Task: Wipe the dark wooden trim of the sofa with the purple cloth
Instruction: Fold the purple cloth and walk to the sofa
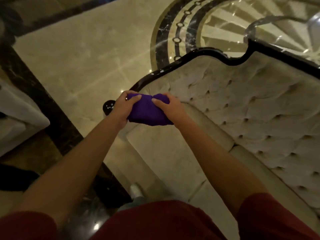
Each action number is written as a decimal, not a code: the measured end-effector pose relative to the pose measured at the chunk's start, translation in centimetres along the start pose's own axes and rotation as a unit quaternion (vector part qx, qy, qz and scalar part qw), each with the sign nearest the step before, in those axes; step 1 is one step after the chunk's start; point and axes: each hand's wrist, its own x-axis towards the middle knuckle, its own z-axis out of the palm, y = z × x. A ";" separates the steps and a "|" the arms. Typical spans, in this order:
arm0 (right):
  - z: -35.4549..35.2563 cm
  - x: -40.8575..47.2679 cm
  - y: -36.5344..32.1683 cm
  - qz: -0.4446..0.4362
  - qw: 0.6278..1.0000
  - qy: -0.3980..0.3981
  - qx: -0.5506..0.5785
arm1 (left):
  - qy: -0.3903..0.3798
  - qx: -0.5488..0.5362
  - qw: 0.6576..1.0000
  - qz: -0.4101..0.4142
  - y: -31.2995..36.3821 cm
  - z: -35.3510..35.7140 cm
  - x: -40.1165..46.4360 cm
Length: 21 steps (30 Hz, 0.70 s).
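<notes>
Both of my hands hold a bunched purple cloth (147,110) over the near left corner of a cream tufted sofa (242,110). My left hand (123,108) grips the cloth's left side and my right hand (170,108) grips its right side. The dark glossy wooden trim (195,55) runs along the top of the sofa back, curving from just beyond my left hand up to the right. A rounded dark knob of the trim (109,106) shows to the left of my left hand. The cloth covers the trim between my hands.
Polished beige marble floor (78,66) with a dark border band (43,101) lies left of the sofa. A circular dark-and-gold inlay (173,32) lies beyond the sofa back. Part of another pale seat (17,110) shows at the left edge. The sofa's seat cushion (173,153) is below my arms.
</notes>
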 end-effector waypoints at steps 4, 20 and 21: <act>2.6 2.4 -2.6 0.032 0.999 0.014 0.014 | -0.064 -0.009 0.998 -0.015 3.0 -4.1 3.2; 12.9 12.0 -3.3 -0.189 0.969 -0.081 -0.134 | -0.051 0.028 0.998 -0.013 5.0 -8.0 15.0; 13.9 12.3 -3.0 -0.192 0.968 -0.081 -0.141 | -0.038 0.037 0.998 -0.019 5.0 -8.2 15.8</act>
